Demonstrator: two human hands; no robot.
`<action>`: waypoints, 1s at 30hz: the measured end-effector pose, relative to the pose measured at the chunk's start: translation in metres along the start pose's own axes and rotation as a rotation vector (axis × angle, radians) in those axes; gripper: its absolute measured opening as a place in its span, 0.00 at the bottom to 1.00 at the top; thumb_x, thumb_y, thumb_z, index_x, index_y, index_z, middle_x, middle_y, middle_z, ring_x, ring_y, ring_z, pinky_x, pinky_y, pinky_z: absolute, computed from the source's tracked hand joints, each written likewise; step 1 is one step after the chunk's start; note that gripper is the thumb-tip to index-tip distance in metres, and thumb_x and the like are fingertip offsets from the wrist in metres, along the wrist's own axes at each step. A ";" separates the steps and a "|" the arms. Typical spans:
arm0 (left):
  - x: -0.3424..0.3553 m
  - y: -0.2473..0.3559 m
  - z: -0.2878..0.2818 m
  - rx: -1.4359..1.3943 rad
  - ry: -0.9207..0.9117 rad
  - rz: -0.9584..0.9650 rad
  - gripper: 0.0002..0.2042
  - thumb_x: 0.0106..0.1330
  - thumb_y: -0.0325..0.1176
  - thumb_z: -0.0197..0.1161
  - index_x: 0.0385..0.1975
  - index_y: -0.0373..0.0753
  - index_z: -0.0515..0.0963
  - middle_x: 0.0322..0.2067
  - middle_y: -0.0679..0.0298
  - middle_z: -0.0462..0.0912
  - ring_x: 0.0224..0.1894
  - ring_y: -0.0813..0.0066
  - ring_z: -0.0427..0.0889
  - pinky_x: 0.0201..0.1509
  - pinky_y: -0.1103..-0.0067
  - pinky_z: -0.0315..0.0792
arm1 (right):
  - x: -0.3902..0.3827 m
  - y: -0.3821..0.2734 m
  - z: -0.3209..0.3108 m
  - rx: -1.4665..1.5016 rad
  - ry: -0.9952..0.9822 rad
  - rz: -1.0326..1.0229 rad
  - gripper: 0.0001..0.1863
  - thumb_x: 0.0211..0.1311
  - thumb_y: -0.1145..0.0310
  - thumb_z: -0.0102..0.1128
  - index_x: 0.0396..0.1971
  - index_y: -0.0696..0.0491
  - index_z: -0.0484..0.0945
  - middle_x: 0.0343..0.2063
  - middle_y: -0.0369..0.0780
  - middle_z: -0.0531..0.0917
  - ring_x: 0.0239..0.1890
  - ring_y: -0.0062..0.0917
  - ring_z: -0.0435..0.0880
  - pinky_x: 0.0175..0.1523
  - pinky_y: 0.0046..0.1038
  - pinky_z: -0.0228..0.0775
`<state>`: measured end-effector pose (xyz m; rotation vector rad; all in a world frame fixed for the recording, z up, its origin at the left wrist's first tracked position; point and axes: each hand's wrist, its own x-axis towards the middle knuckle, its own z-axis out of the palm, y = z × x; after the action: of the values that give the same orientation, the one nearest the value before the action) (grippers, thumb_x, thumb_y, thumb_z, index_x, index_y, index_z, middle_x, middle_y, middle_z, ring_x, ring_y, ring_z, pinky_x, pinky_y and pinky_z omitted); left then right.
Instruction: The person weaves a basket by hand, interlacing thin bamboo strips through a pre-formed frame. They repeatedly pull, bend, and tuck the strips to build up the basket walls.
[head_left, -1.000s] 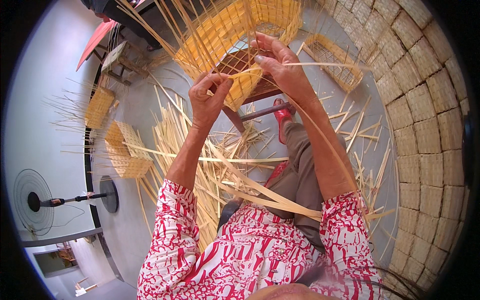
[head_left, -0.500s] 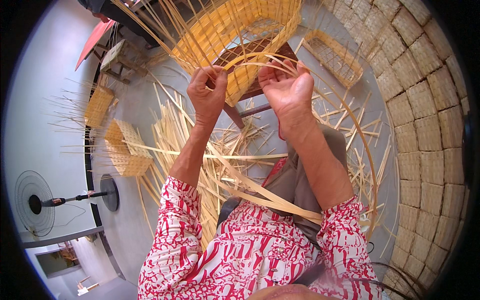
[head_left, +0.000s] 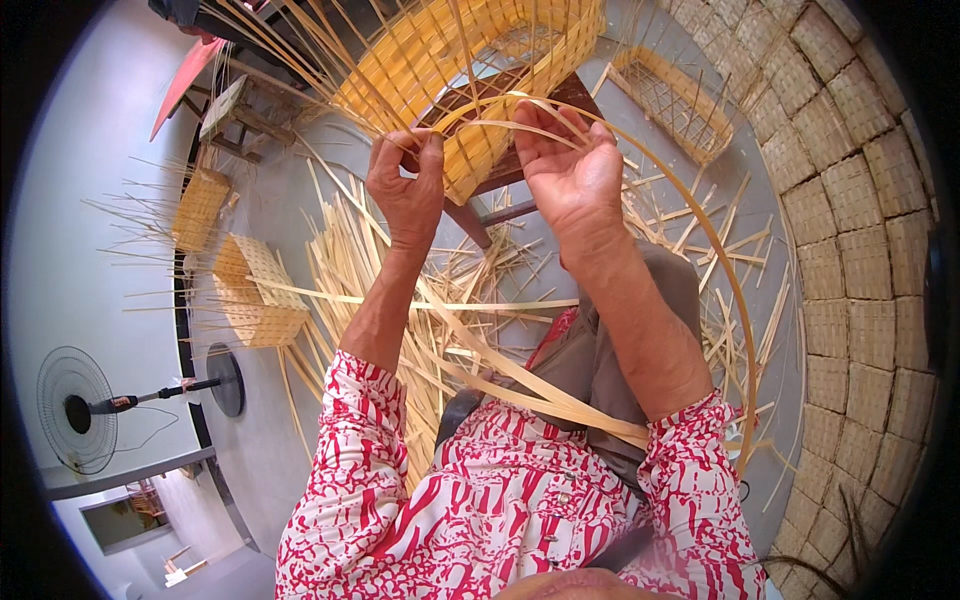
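Note:
A large yellow woven basket (head_left: pixel 375 85), its upright stakes fanning out at the upper left, rests on a dark brown stool (head_left: pixel 465 222). My left hand (head_left: pixel 408 190) is closed in a pinch on a bamboo strip at the near left corner of the weave. From there the long bamboo strip (head_left: pixel 728 265) arches over to my right hand and bends down past my right forearm. My right hand (head_left: pixel 578 190) is palm up, with curled fingers and thumb around the strip. A thinner pale strip crosses those fingers too; its exact hold is partly hidden.
Loose bamboo strips (head_left: pixel 345 250) lie in a heap on the floor, and several cross my lap. Small woven baskets (head_left: pixel 262 310) stand at the left, near a fan (head_left: pixel 78 412). A shallow basket (head_left: pixel 675 105) lies right of the stool. Woven panels (head_left: pixel 840 250) line the right side.
My left hand has shifted slightly left and stays pinched. My right fingers sit a little higher against the strip, and the arch has risen slightly. The view has tilted a little.

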<state>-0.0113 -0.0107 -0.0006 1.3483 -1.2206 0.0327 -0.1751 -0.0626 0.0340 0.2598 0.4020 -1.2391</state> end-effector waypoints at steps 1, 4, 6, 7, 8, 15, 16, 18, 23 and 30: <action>0.000 0.000 -0.001 0.005 -0.012 -0.001 0.04 0.64 0.27 0.68 0.29 0.35 0.80 0.26 0.72 0.74 0.26 0.86 0.68 0.30 0.85 0.64 | -0.002 0.001 0.001 -0.169 -0.056 -0.112 0.25 0.75 0.49 0.40 0.41 0.60 0.73 0.42 0.51 0.80 0.46 0.41 0.81 0.51 0.42 0.79; 0.001 0.001 -0.003 0.025 -0.023 -0.014 0.04 0.64 0.27 0.67 0.29 0.35 0.80 0.27 0.72 0.74 0.26 0.86 0.68 0.30 0.85 0.64 | -0.009 0.006 0.004 -0.557 -0.213 -0.357 0.27 0.73 0.44 0.43 0.39 0.57 0.72 0.41 0.48 0.79 0.47 0.40 0.81 0.52 0.44 0.78; -0.002 0.001 -0.004 0.019 -0.012 0.003 0.04 0.64 0.27 0.67 0.29 0.35 0.80 0.27 0.71 0.74 0.26 0.86 0.68 0.30 0.85 0.64 | -0.009 0.001 0.005 -0.400 -0.086 -0.198 0.28 0.74 0.43 0.41 0.38 0.57 0.72 0.42 0.50 0.79 0.46 0.42 0.82 0.52 0.46 0.78; -0.003 0.001 -0.005 0.017 -0.007 0.011 0.03 0.64 0.26 0.67 0.29 0.35 0.80 0.27 0.71 0.74 0.26 0.86 0.68 0.30 0.84 0.64 | -0.008 -0.003 0.005 -0.322 -0.023 -0.118 0.29 0.74 0.43 0.39 0.38 0.58 0.72 0.42 0.51 0.79 0.46 0.43 0.82 0.53 0.47 0.77; -0.005 0.001 -0.003 0.006 -0.001 0.003 0.03 0.64 0.26 0.67 0.30 0.35 0.80 0.27 0.71 0.74 0.26 0.86 0.69 0.30 0.84 0.64 | -0.003 -0.008 0.003 -0.178 0.063 -0.047 0.28 0.74 0.45 0.38 0.40 0.60 0.70 0.45 0.59 0.78 0.51 0.50 0.80 0.56 0.53 0.74; -0.006 0.001 -0.003 0.025 0.004 -0.003 0.02 0.62 0.26 0.67 0.30 0.36 0.81 0.27 0.70 0.75 0.26 0.86 0.70 0.30 0.85 0.65 | -0.011 0.001 -0.001 -0.120 -0.055 -0.024 0.26 0.77 0.50 0.37 0.41 0.58 0.76 0.49 0.53 0.80 0.51 0.43 0.79 0.59 0.50 0.72; -0.006 0.000 -0.005 0.036 -0.001 0.000 0.02 0.62 0.26 0.68 0.30 0.36 0.81 0.27 0.70 0.75 0.26 0.86 0.70 0.30 0.85 0.65 | -0.015 0.000 0.001 -0.283 -0.123 -0.093 0.26 0.75 0.49 0.43 0.49 0.57 0.79 0.53 0.46 0.79 0.52 0.35 0.78 0.59 0.39 0.72; 0.000 0.001 -0.012 0.056 -0.080 0.030 0.02 0.59 0.25 0.68 0.27 0.36 0.81 0.23 0.70 0.75 0.24 0.85 0.70 0.28 0.83 0.65 | -0.016 0.001 0.000 -0.721 -0.381 -0.319 0.29 0.71 0.44 0.50 0.56 0.55 0.76 0.55 0.43 0.78 0.55 0.30 0.76 0.59 0.32 0.71; 0.023 -0.012 -0.048 0.042 -0.461 -0.110 0.04 0.56 0.28 0.69 0.28 0.35 0.84 0.23 0.69 0.79 0.24 0.86 0.74 0.27 0.84 0.66 | -0.017 -0.018 -0.001 -1.341 -0.812 -0.742 0.36 0.62 0.47 0.68 0.62 0.55 0.73 0.55 0.38 0.78 0.56 0.20 0.75 0.55 0.23 0.70; 0.040 -0.064 -0.123 -0.144 -0.471 -0.139 0.12 0.63 0.23 0.68 0.46 0.38 0.82 0.37 0.71 0.81 0.33 0.87 0.76 0.37 0.87 0.73 | 0.007 -0.039 -0.024 -0.975 -0.235 0.291 0.15 0.69 0.58 0.63 0.46 0.54 0.79 0.32 0.38 0.87 0.31 0.23 0.86 0.38 0.27 0.80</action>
<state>0.1244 0.0351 0.0110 1.3504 -1.4819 -0.4867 -0.2139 -0.0712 0.0099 -0.6364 0.6853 -0.6675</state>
